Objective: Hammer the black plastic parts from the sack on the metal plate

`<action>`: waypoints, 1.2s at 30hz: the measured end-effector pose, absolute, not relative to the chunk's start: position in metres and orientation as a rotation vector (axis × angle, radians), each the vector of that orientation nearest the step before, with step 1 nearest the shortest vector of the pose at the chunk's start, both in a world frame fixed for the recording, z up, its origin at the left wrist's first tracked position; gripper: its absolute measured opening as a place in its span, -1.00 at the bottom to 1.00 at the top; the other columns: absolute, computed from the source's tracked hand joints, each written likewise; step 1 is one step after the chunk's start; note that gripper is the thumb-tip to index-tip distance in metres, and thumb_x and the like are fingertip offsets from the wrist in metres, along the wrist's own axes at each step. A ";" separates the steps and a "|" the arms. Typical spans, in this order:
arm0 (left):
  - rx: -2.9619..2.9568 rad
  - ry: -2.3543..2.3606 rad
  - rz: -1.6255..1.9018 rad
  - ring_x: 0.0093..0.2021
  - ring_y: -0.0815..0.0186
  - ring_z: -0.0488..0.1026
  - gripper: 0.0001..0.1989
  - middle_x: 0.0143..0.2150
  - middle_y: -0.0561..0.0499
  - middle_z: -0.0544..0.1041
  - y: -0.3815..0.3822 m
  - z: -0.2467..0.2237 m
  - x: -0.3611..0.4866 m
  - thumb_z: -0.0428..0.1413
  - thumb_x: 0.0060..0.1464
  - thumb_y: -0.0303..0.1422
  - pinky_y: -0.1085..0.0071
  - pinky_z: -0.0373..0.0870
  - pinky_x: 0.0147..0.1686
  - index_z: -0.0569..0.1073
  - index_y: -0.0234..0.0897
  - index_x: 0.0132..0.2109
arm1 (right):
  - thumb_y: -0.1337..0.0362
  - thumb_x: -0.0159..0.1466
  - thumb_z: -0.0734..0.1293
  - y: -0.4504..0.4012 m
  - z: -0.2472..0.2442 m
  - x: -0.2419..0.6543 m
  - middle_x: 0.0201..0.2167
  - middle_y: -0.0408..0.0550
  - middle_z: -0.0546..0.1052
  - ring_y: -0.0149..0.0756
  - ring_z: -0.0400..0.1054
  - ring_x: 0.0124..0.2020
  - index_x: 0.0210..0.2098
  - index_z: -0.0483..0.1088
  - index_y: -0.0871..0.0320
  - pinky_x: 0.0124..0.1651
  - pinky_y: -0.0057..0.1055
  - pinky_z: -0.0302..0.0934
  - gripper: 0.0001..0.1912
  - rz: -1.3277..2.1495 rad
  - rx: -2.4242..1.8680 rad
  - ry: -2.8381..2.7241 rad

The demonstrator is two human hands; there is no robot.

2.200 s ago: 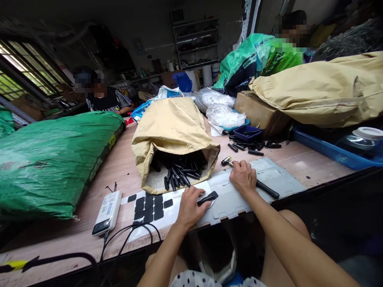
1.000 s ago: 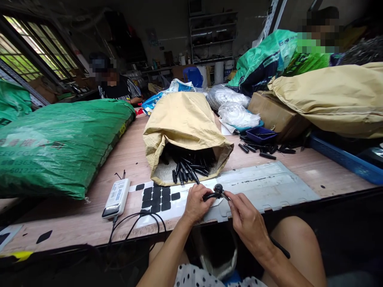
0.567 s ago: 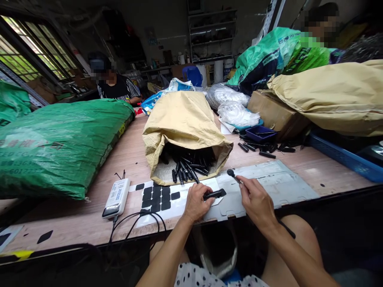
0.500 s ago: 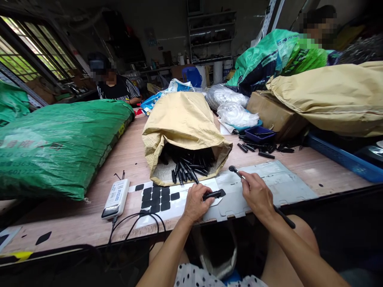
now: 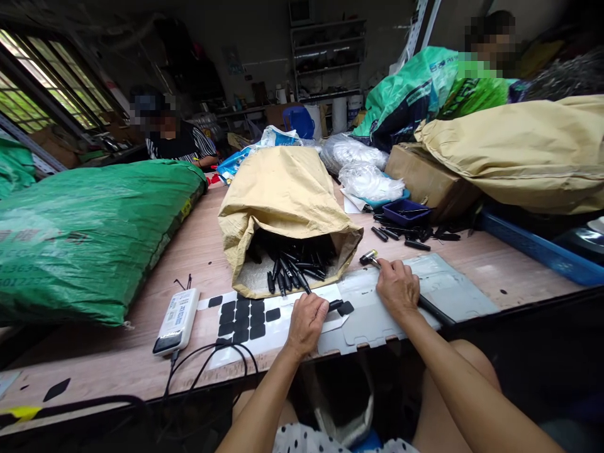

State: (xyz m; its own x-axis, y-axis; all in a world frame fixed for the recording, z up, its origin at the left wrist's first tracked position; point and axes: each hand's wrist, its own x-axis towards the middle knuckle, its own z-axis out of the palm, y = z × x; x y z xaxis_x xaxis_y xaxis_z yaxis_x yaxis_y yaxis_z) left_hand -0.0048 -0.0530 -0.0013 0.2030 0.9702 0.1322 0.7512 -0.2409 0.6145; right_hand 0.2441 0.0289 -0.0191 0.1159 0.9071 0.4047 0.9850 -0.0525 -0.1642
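My left hand is closed around a black pen-like tube, whose end sticks out to the right above a white sheet. Just right of that end lies a black rounded square. In my right hand is a small hammer, its head pointing up and left and its black handle passing back under the wrist. Beneath both hands is a grey board. Beyond my left hand, the mouth of a tan sack shows many black tubes.
More black rounded squares lie on a white sheet at left, beside a white power bank with cables. A green sack fills the left. At right are loose tubes, a purple tray and a blue basket. Two people sit beyond.
My left hand has turned over the tube, covering more of it. The hammer has rotated in my right hand, its head now turned sideways. The view has shifted slightly.
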 end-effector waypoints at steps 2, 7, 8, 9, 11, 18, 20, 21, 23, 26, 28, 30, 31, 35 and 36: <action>2.072 1.602 0.691 -0.16 0.23 0.32 -0.59 -0.25 0.01 0.48 -0.051 -0.002 -0.005 -0.16 0.43 -0.21 0.27 0.21 -0.09 0.44 -0.21 -0.31 | 0.31 0.40 0.20 0.029 -0.018 0.244 -0.15 0.07 0.44 -0.19 0.19 -0.17 0.10 0.47 0.09 -0.24 -0.28 -0.13 -0.65 -0.276 -2.020 -1.846; 2.009 1.558 0.784 -0.15 0.20 0.35 -0.59 -0.25 -0.03 0.50 -0.059 0.016 -0.003 -0.17 0.41 -0.20 0.23 0.26 -0.06 0.47 -0.20 -0.28 | 0.30 0.40 0.18 0.029 -0.014 0.242 -0.14 0.06 0.43 -0.18 0.20 -0.16 0.11 0.45 0.09 -0.23 -0.29 -0.12 -0.65 -0.270 -2.050 -1.858; 1.967 1.524 0.837 -0.13 0.19 0.38 -0.62 -0.21 -0.05 0.52 -0.067 0.024 -0.002 -0.16 0.41 -0.20 0.21 0.28 -0.04 0.49 -0.19 -0.21 | 0.31 0.40 0.19 0.029 -0.013 0.242 -0.15 0.06 0.42 -0.18 0.20 -0.16 0.11 0.44 0.09 -0.23 -0.29 -0.11 -0.65 -0.266 -2.052 -1.862; 1.922 1.470 0.877 -0.10 0.17 0.40 -0.65 -0.17 -0.07 0.54 -0.079 0.031 0.000 -0.14 0.40 -0.18 0.21 0.30 -0.02 0.51 -0.18 -0.14 | 0.31 0.39 0.19 0.029 -0.013 0.241 -0.15 0.06 0.42 -0.18 0.21 -0.15 0.11 0.44 0.09 -0.23 -0.29 -0.11 -0.66 -0.263 -2.053 -1.866; 1.839 1.324 0.862 -0.06 0.17 0.44 -0.68 -0.10 -0.07 0.57 -0.108 0.039 0.003 -0.08 0.37 -0.15 0.24 0.33 0.00 0.51 -0.14 -0.02 | 0.31 0.40 0.19 0.028 -0.012 0.241 -0.14 0.06 0.42 -0.17 0.21 -0.15 0.10 0.44 0.09 -0.22 -0.29 -0.10 -0.66 -0.266 -2.058 -1.868; 1.423 1.598 0.260 -0.22 0.20 0.51 -0.79 -0.28 0.04 0.60 -0.177 -0.059 0.023 0.21 0.10 -0.21 0.34 0.37 -0.21 0.58 -0.14 -0.13 | 0.31 0.41 0.18 0.028 -0.012 0.240 -0.14 0.07 0.42 -0.16 0.23 -0.13 0.11 0.42 0.10 -0.22 -0.28 -0.12 -0.67 -0.273 -2.061 -1.873; 1.298 1.802 0.153 -0.12 0.11 0.55 -0.80 -0.20 -0.05 0.61 -0.174 -0.090 0.030 0.16 0.15 -0.22 0.27 0.39 -0.12 0.57 -0.19 -0.15 | 0.31 0.41 0.19 0.028 -0.011 0.240 -0.13 0.07 0.42 -0.15 0.23 -0.12 0.11 0.42 0.10 -0.22 -0.28 -0.12 -0.66 -0.273 -2.060 -1.878; 1.270 1.842 0.098 -0.09 0.07 0.56 -0.78 -0.19 -0.10 0.61 -0.170 -0.099 0.034 0.12 0.18 -0.20 0.23 0.39 -0.09 0.57 -0.21 -0.17 | 0.31 0.41 0.19 0.028 -0.011 0.240 -0.13 0.07 0.42 -0.15 0.23 -0.12 0.12 0.42 0.10 -0.22 -0.28 -0.12 -0.66 -0.275 -2.061 -1.879; 1.269 1.853 0.000 -0.09 0.02 0.57 -0.73 -0.22 -0.13 0.61 -0.165 -0.099 0.041 0.10 0.19 -0.13 0.19 0.40 -0.10 0.55 -0.22 -0.25 | 0.31 0.41 0.18 0.028 -0.010 0.240 -0.13 0.08 0.42 -0.16 0.22 -0.13 0.12 0.41 0.11 -0.22 -0.29 -0.11 -0.66 -0.279 -2.064 -1.877; 1.402 1.697 -0.022 -0.19 0.06 0.57 -0.81 -0.28 -0.06 0.62 -0.162 -0.066 0.051 0.21 0.05 -0.17 0.23 0.40 -0.19 0.56 -0.17 -0.25 | 0.31 0.39 0.20 0.028 -0.010 0.240 -0.13 0.08 0.42 -0.15 0.22 -0.13 0.12 0.41 0.10 -0.22 -0.28 -0.10 -0.66 -0.273 -2.070 -1.875; 1.525 1.525 0.027 -0.31 0.16 0.54 -0.86 -0.38 0.04 0.60 -0.159 -0.034 0.053 0.22 -0.02 -0.24 0.30 0.35 -0.29 0.58 -0.12 -0.27 | 0.31 0.38 0.21 0.029 -0.011 0.240 -0.13 0.08 0.42 -0.15 0.22 -0.13 0.11 0.42 0.09 -0.22 -0.27 -0.09 -0.66 -0.271 -2.067 -1.875; 1.599 1.455 0.109 -0.40 0.23 0.49 -0.88 -0.47 0.08 0.56 -0.146 -0.002 0.050 0.18 0.03 -0.22 0.36 0.28 -0.38 0.57 -0.12 -0.36 | 0.31 0.38 0.21 0.029 -0.012 0.240 -0.14 0.08 0.42 -0.15 0.22 -0.13 0.11 0.42 0.10 -0.22 -0.27 -0.09 -0.66 -0.273 -2.061 -1.871; 1.620 1.508 0.169 -0.42 0.24 0.48 -0.81 -0.49 0.07 0.55 -0.135 0.012 0.046 0.15 0.09 -0.19 0.37 0.25 -0.41 0.55 -0.14 -0.40 | 0.31 0.38 0.21 0.029 -0.012 0.240 -0.14 0.08 0.42 -0.15 0.22 -0.13 0.11 0.42 0.10 -0.21 -0.27 -0.09 -0.66 -0.275 -2.059 -1.868; 1.634 2.102 0.472 -0.33 0.18 0.51 -0.72 -0.39 0.02 0.58 -0.072 0.047 0.017 0.03 0.23 -0.10 0.36 0.21 -0.37 0.51 -0.14 -0.30 | 0.32 0.37 0.23 0.029 -0.013 0.240 -0.13 0.08 0.42 -0.14 0.24 -0.12 0.11 0.42 0.11 -0.20 -0.28 -0.07 -0.66 -0.270 -2.059 -1.869; 1.630 2.238 0.498 -0.30 0.14 0.53 -0.71 -0.36 0.00 0.60 -0.056 0.051 0.010 0.02 0.24 -0.08 0.34 0.22 -0.34 0.50 -0.13 -0.27 | 0.32 0.37 0.23 0.029 -0.013 0.240 -0.13 0.09 0.42 -0.14 0.24 -0.12 0.11 0.42 0.11 -0.20 -0.27 -0.07 -0.66 -0.268 -2.061 -1.870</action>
State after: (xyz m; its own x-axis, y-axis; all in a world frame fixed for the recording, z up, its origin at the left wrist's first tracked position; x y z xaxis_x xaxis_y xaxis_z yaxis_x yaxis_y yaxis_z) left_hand 0.0099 -0.0556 0.0509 -0.2930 0.9544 -0.0568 0.8402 0.2854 0.4611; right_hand 0.2403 0.0291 -0.0126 0.1141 0.9245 0.3638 0.9894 -0.0727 -0.1255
